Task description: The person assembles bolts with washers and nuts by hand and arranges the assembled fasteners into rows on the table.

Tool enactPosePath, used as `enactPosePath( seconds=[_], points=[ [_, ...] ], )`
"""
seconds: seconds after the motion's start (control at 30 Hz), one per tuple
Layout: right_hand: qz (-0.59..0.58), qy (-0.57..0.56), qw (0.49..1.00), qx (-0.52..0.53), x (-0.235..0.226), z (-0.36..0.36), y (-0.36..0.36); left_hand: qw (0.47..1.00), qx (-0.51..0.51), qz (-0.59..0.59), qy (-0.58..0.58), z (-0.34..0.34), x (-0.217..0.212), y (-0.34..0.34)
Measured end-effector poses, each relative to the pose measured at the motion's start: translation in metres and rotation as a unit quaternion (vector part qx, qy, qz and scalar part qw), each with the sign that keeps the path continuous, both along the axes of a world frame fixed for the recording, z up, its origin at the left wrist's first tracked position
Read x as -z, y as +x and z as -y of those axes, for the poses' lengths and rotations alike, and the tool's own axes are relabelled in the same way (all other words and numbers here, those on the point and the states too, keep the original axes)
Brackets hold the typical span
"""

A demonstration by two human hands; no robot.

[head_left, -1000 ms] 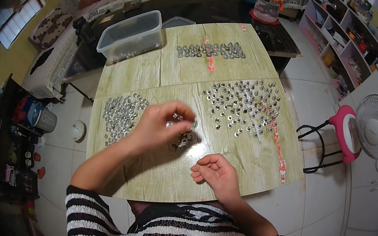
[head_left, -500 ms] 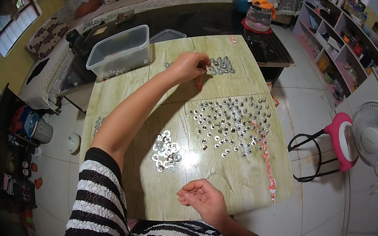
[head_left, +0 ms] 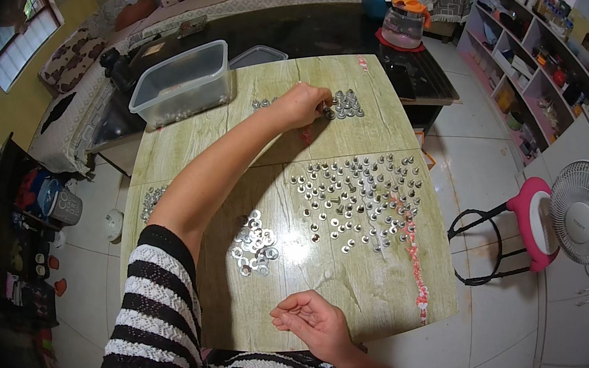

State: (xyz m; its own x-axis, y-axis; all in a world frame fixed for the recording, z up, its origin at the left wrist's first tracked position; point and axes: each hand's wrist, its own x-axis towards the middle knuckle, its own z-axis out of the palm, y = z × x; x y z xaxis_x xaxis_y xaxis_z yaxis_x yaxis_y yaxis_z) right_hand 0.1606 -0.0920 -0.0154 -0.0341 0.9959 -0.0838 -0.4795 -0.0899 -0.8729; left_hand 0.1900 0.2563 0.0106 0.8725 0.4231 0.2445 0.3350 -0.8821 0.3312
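My left hand (head_left: 302,105) stretches to the far part of the table, its fingers pinched at the left edge of a neat group of silver screws (head_left: 351,104) standing on their heads. What the fingertips hold is too small to make out. Near the front edge, my right hand (head_left: 316,326) hovers with its fingers curled inward; its palm is hidden. A larger spread of similar upright screws (head_left: 358,193) covers the table's right half. Flat silver washers (head_left: 254,245) lie in a loose pile left of the middle.
A clear plastic tub (head_left: 186,86) with small metal pieces stands at the far left of the wooden-patterned table (head_left: 341,277). More small metal parts (head_left: 152,202) lie at the left edge. Beyond are a black table (head_left: 294,24) and a glass jug (head_left: 402,26); a fan (head_left: 582,213) stands right.
My left hand has shifted slightly right, up against the far screw group. My right hand stays curled in nearly the same place. The whole view has moved a little.
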Motion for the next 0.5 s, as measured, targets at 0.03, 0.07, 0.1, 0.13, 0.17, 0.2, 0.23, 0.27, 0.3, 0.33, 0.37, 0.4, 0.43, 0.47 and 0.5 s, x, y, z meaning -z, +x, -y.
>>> enactPosePath(
  seconds=[0.03, 0.07, 0.1, 0.13, 0.17, 0.2, 0.23, 0.27, 0.3, 0.33, 0.37, 0.4, 0.43, 0.47, 0.5],
  points=[
    [0.004, 0.004, 1.000, 0.001, -0.0005, 0.0000, 0.0001, 1.000, -0.001, -0.002, -0.004, -0.0002, 0.0009, -0.0001],
    [0.008, 0.007, 1.000, 0.001, -0.0010, -0.0001, 0.0002, 1.000, -0.002, -0.004, -0.009, 0.0002, 0.0012, -0.0004],
    [0.008, 0.007, 1.000, 0.002, -0.0018, -0.0001, 0.0006, 1.000, -0.002, -0.004, -0.009, 0.0008, 0.0010, -0.0006],
    [0.016, 0.004, 1.000, -0.007, -0.0027, -0.0001, 0.0013, 1.000, 0.000, 0.001, -0.006, 0.0017, 0.0004, -0.0008],
    [0.023, 0.001, 1.000, -0.016, -0.0031, 0.0000, 0.0015, 1.000, 0.002, 0.007, -0.003, 0.0025, 0.0001, -0.0010],
    [0.024, 0.001, 1.000, -0.016, -0.0027, 0.0001, 0.0012, 1.000, 0.002, 0.007, -0.003, 0.0024, 0.0007, -0.0011],
    [0.026, 0.003, 1.000, -0.014, -0.0017, 0.0000, 0.0008, 1.000, 0.009, 0.014, 0.017, 0.0020, 0.0019, -0.0012],
    [0.029, 0.004, 0.999, -0.013, -0.0011, -0.0001, 0.0005, 0.999, 0.016, 0.021, 0.037, 0.0016, 0.0032, -0.0014],
    [0.029, 0.004, 0.999, -0.013, -0.0012, -0.0001, 0.0002, 0.999, 0.016, 0.021, 0.037, 0.0017, 0.0043, -0.0016],
    [0.028, 0.004, 1.000, -0.012, -0.0014, -0.0001, -0.0001, 0.999, 0.013, 0.027, 0.043, 0.0022, 0.0054, -0.0018],
    [0.026, 0.002, 1.000, -0.009, -0.0018, 0.0000, -0.0001, 0.998, 0.012, 0.033, 0.049, 0.0026, 0.0062, -0.0012],
    [0.027, 0.003, 1.000, -0.008, -0.0025, 0.0000, 0.0001, 0.998, 0.013, 0.034, 0.049, 0.0026, 0.0067, -0.0006],
    [0.023, -0.003, 1.000, -0.008, -0.0034, -0.0002, 0.0005, 0.998, 0.016, 0.035, 0.056, 0.0025, 0.0069, -0.0001],
    [0.018, -0.009, 1.000, -0.009, -0.0040, -0.0003, 0.0006, 0.997, 0.018, 0.036, 0.063, 0.0026, 0.0067, -0.0002],
    [0.019, -0.008, 1.000, -0.009, -0.0044, -0.0004, 0.0007, 0.997, 0.019, 0.037, 0.064, 0.0029, 0.0062, -0.0002]
  ],
)
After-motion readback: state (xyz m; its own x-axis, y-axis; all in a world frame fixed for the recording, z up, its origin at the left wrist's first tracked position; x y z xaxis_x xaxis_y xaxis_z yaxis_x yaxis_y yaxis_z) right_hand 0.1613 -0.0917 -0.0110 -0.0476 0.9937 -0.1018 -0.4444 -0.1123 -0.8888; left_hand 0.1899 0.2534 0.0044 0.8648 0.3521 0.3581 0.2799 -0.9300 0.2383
